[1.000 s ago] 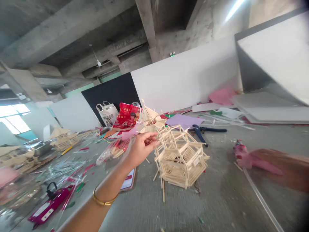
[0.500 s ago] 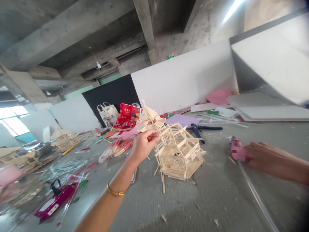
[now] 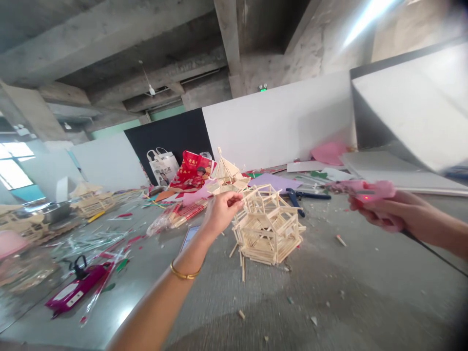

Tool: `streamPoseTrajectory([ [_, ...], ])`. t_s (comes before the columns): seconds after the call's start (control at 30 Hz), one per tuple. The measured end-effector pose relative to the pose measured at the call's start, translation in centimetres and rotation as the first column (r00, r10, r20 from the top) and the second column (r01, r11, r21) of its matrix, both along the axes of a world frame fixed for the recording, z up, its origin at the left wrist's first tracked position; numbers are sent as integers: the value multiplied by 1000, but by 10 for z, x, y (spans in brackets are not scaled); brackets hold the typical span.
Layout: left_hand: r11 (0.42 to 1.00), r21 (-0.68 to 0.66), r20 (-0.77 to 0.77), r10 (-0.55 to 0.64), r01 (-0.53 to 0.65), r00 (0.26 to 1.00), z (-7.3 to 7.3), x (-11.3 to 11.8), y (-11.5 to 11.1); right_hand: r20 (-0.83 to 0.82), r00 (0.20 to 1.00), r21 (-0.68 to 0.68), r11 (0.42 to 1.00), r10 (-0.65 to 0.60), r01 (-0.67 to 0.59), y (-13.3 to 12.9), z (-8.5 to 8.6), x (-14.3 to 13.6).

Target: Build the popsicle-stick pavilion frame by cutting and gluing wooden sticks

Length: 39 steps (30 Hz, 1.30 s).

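Note:
At the upper left edge of a small house frame of thin wooden sticks (image 3: 272,234), my left hand (image 3: 224,210) is closed in a pinch. Whatever lies between its fingertips is too small to make out, and I cannot tell whether they touch the frame. My right hand (image 3: 400,207) grips a pink hot glue gun (image 3: 376,191) with a red light on it and a dark cord behind. The gun is raised to the right of the frame, its nozzle pointing left. A pointed stick roof (image 3: 226,173) stands just behind the frame.
Blue-handled cutters (image 3: 296,197) lie behind the frame. A phone (image 3: 190,238) is partly under my left forearm. Farther left are a purple power strip (image 3: 78,287), packs of sticks (image 3: 183,214) and other stick models (image 3: 93,202). Stick scraps litter the grey table (image 3: 329,292).
My right hand has lifted the glue gun off the table and turned its nozzle left. My left hand has stayed pinched by the frame. The view has shifted slightly.

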<state>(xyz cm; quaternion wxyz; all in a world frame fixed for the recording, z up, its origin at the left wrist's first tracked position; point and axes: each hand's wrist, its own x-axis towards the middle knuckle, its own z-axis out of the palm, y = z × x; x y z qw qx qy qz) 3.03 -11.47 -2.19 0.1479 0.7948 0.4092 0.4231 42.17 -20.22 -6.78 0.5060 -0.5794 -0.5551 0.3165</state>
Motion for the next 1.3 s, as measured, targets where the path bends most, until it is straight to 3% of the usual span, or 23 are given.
streamPoseTrajectory([
  [0.03,1000,7,-8,8,-8,1000,0,0,0,-100,991,11,996,86,-85,-4,11,-14],
  [0.1,999,20,-29,26,-25,999,2,0,-2,-137,972,37,982,190,-186,-10,28,-44],
  [0.3,997,41,-49,72,-70,996,4,2,-6,5,943,119,936,333,-331,-8,55,-119],
  [0.5,998,29,-27,49,-48,998,0,2,-4,137,924,87,925,357,-370,8,59,-143],
  [0.77,1000,-1,40,16,-16,999,-5,0,-4,127,931,50,935,343,-352,15,53,-156],
  [1.03,1000,-7,99,-3,4,995,-4,-5,-6,5,923,101,918,384,-383,13,54,-148],
  [1.17,998,15,119,53,-56,991,-2,-13,-9,-68,950,140,946,305,-293,-3,72,-106],
  [1.3,982,129,153,119,-140,981,9,-18,-29,-86,992,185,979,97,-80,-20,89,-43],
])
